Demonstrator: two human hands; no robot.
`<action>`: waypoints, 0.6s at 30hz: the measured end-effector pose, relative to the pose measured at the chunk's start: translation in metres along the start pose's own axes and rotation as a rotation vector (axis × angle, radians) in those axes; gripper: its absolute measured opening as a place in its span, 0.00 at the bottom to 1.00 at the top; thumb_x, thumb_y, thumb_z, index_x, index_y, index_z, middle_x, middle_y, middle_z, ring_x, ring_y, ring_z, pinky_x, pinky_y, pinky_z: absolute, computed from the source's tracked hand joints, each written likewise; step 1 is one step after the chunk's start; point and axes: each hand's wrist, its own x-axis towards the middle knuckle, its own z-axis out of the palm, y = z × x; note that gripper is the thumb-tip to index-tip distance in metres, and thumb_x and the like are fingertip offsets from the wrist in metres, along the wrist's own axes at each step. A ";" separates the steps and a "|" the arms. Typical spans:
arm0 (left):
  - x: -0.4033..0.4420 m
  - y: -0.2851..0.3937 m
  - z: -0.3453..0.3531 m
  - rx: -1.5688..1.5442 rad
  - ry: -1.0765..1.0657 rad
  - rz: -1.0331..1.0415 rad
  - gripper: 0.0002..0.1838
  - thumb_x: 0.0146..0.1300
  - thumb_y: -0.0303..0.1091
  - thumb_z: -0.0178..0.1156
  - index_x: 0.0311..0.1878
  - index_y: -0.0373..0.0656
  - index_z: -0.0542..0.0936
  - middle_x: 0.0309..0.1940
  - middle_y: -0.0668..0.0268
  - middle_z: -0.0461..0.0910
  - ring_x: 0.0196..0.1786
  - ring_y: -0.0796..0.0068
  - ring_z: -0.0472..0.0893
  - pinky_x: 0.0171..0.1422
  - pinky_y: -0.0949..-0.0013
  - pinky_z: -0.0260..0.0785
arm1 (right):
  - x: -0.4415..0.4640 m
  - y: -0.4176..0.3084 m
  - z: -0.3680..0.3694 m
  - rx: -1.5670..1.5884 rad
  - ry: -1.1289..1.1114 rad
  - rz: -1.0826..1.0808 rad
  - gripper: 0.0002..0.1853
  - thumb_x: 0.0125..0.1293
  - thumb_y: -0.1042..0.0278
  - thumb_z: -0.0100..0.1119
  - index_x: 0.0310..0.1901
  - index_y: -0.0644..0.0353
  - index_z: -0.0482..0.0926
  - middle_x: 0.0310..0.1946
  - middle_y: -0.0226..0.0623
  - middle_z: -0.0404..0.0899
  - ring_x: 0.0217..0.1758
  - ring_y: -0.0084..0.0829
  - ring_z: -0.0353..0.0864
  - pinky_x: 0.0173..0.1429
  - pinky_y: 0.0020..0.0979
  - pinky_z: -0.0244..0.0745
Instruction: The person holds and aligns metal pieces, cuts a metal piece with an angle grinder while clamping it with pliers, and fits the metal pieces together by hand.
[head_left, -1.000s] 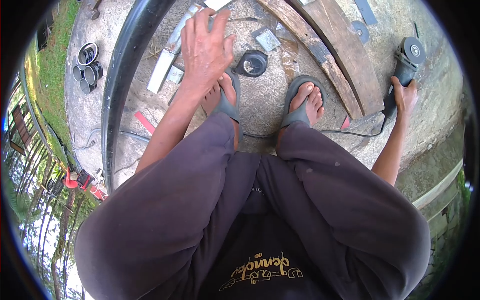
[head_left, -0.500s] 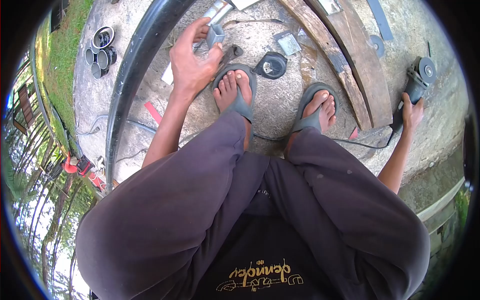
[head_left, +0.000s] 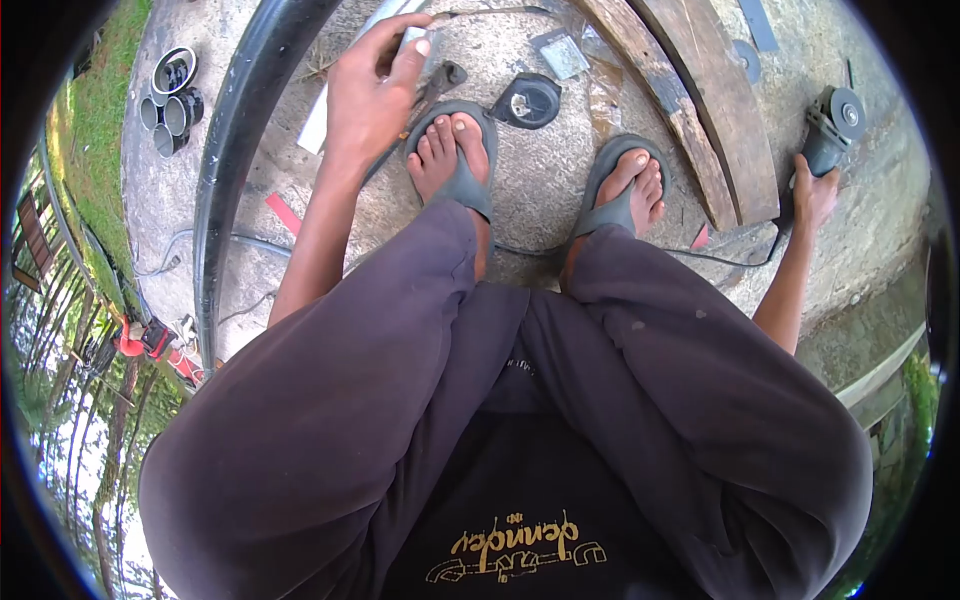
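**Left hand [head_left: 368, 108] and right hand [head_left: 815, 195] well apart, each gripping something**

A long black pipe [head_left: 232, 140] sweeps down the upper left, and wooden boards [head_left: 720, 110] lie at upper right; the working space falls between them. A pale metal bar [head_left: 314, 122] lies partly hidden beyond the left hand.

At the right of the frame, the right hand's fingers wrap the body of an angle grinder [head_left: 823, 142]. Its disc end points up the frame, probably to keep it clear of the legs. Whether it is running I cannot tell.

At upper centre-left, the left thumb and forefinger pinch a small metal piece [head_left: 411, 36], likely because it is too little for a full grasp. The other fingers are partly hidden.

The setting is outdoors: a rough, scuffed concrete floor [head_left: 545, 185], with grass [head_left: 100, 130] along the left edge.
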 end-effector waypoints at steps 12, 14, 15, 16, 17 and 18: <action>0.023 0.038 0.097 0.661 -0.070 0.526 0.21 0.63 0.33 0.69 0.58 0.37 0.79 0.50 0.52 0.84 0.56 0.50 0.82 0.65 0.50 0.73 | -0.013 -0.043 -0.024 -0.055 -0.020 0.122 0.45 0.51 0.34 0.71 0.58 0.70 0.79 0.54 0.66 0.83 0.60 0.64 0.81 0.66 0.54 0.74; 0.029 0.026 0.113 0.755 -0.041 0.546 0.17 0.64 0.40 0.70 0.52 0.41 0.86 0.50 0.56 0.86 0.51 0.52 0.84 0.60 0.51 0.75 | -0.014 -0.046 -0.025 -0.057 -0.017 0.129 0.45 0.51 0.34 0.71 0.58 0.70 0.79 0.54 0.66 0.83 0.60 0.64 0.82 0.66 0.53 0.74; 0.030 0.030 0.110 0.563 -0.095 0.485 0.15 0.65 0.39 0.69 0.49 0.40 0.86 0.49 0.56 0.87 0.49 0.55 0.85 0.59 0.53 0.76 | -0.014 -0.045 -0.024 -0.058 -0.016 0.125 0.45 0.51 0.34 0.71 0.58 0.69 0.79 0.54 0.66 0.83 0.60 0.64 0.82 0.65 0.54 0.74; 0.032 0.032 0.104 0.373 -0.149 0.424 0.13 0.66 0.37 0.68 0.47 0.39 0.86 0.48 0.56 0.87 0.47 0.58 0.86 0.57 0.55 0.78 | -0.014 -0.045 -0.024 -0.057 -0.014 0.122 0.45 0.51 0.33 0.71 0.59 0.69 0.79 0.54 0.66 0.84 0.60 0.64 0.82 0.65 0.54 0.74; 0.033 0.034 0.098 0.186 -0.204 0.361 0.11 0.68 0.36 0.67 0.45 0.37 0.85 0.47 0.57 0.88 0.45 0.61 0.87 0.55 0.57 0.79 | -0.014 -0.045 -0.025 -0.055 -0.021 0.130 0.46 0.50 0.33 0.70 0.59 0.69 0.78 0.54 0.65 0.84 0.60 0.64 0.82 0.66 0.53 0.75; 0.033 0.035 0.094 0.092 -0.186 0.331 0.09 0.69 0.34 0.66 0.43 0.37 0.85 0.47 0.58 0.89 0.44 0.65 0.87 0.54 0.60 0.79 | -0.014 -0.047 -0.027 -0.050 -0.028 0.138 0.47 0.49 0.33 0.70 0.60 0.69 0.78 0.54 0.64 0.84 0.60 0.63 0.83 0.66 0.52 0.75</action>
